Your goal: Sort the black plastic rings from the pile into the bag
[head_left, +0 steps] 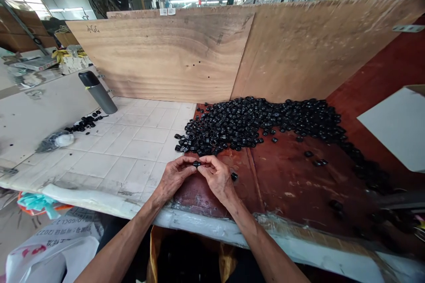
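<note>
Between the fingertips of both hands is a small black ring-like part (pixel 197 164), held just above the front of the work surface. My left hand (pixel 175 177) pinches it from the left, thumb and forefinger closed. From the other side my right hand (pixel 217 179) grips the same part with its thumb and forefinger. Just beyond the hands lies a big heap of similar black parts (pixel 245 119), stretching to the right. One loose black part (pixel 234 177) rests beside my right hand. What exactly these parts are is too small to tell.
A grey bottle (pixel 101 95) stands at the back left, near a clear plastic bag (pixel 55 140) and a small pile of black pieces (pixel 84 124). Plywood boards (pixel 172 57) wall off the back. At right is a white box (pixel 395 124). An opened sack (pixel 154 252) hangs below the table edge.
</note>
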A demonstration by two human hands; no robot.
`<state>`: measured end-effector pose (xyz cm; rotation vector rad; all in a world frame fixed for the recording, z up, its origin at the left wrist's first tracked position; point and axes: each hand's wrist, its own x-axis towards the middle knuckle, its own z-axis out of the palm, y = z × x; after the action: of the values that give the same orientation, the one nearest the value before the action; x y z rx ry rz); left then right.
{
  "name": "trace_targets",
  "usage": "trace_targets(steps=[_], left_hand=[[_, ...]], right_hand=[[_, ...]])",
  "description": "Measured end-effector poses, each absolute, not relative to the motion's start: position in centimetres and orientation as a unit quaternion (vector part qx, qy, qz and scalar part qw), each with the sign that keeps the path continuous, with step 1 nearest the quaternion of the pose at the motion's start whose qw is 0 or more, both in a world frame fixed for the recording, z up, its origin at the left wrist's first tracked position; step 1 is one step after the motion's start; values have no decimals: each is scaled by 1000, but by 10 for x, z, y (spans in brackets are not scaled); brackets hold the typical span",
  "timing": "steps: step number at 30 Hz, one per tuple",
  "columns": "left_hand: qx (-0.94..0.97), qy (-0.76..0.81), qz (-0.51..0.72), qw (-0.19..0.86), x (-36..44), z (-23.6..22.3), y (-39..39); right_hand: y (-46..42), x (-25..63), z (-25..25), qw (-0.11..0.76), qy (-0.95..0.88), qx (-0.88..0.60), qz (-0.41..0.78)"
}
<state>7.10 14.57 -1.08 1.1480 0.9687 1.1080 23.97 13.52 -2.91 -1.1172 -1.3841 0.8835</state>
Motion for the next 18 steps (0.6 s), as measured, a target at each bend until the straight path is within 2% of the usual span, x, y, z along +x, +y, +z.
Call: trace_targets(steps=[11, 18], left_hand=[[543, 412, 475, 557, 74, -16, 145], [520, 407, 481, 577, 73, -15, 144]], right_hand=[[134, 238, -35, 507, -605, -508, 345], [134, 239, -31, 484, -655, -497, 298]])
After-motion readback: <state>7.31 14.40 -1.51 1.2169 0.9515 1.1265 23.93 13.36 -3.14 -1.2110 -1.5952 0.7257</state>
